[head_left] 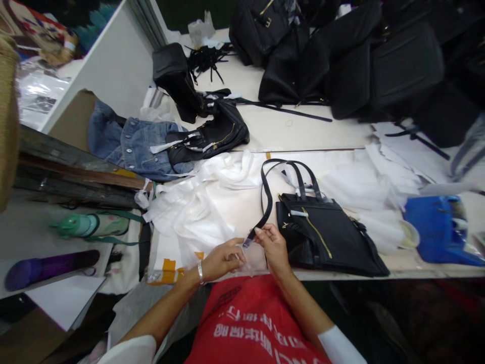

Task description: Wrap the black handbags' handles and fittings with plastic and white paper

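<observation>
A black handbag [322, 235] lies on the table, its gold zipper facing up and its handles pointing away from me. From it a long black strap [269, 199] curves round toward me. Near the strap's end, my right hand [276, 248] pinches it between thumb and fingers. Clear plastic film [247, 243] covers the tip of the strap. Just to the left, my left hand [223, 260] has its fingers curled closed at this film, with a bracelet on the wrist. How much film lies inside the left fingers is hidden.
White wrapping sheets [204, 202] spread left of the bag. A denim jacket [138, 144] and another black bag [223, 129] lie beyond them. Several black bags [405, 63] fill the back right. A blue container [435, 227] stands right; a green bottle [91, 225] lies left.
</observation>
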Demonstrator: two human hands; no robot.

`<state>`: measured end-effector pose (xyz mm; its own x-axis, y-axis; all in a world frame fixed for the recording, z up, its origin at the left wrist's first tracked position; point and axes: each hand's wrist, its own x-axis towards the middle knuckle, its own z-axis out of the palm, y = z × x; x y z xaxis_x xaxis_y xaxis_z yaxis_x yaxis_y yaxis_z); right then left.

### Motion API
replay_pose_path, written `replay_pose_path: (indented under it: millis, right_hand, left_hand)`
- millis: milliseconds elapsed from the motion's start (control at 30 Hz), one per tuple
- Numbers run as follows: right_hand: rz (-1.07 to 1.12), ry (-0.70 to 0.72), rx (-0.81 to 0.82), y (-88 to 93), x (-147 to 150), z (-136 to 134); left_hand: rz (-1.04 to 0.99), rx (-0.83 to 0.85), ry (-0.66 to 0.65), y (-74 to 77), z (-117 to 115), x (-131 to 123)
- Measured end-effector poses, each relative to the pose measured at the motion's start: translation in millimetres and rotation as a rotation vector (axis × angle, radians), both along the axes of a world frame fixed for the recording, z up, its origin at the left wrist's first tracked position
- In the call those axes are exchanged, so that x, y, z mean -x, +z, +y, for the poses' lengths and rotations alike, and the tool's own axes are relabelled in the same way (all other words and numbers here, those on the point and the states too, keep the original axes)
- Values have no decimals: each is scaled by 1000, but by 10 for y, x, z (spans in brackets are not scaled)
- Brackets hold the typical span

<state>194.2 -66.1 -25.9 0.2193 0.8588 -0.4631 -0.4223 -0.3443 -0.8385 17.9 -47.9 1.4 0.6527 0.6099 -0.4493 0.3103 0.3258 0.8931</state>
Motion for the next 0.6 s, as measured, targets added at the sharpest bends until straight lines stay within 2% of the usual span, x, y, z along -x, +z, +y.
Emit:
replay_pose_path:
  millis: [67, 133, 267, 367, 500, 600]
  right_hand:
    - [-28, -8, -9, 12, -12, 11]
    - [-54, -10, -13, 17, -19, 19]
    - [-91, -16, -13, 14, -30, 18]
    - [-29, -54, 18, 16, -48, 10]
    - [149, -60, 84, 34, -62, 6]
    - [164, -65, 95, 49, -51, 9]
  left_hand:
    - [-46, 112, 22, -13, 11, -6]
    - [-77, 142, 63, -2, 31, -3]
    - [-114, 127, 187, 18, 66, -12]
    - [-114, 106, 245, 7, 73, -36]
    - [-42, 0, 245, 28, 78, -74]
    - [-7, -49, 226, 75, 81, -111]
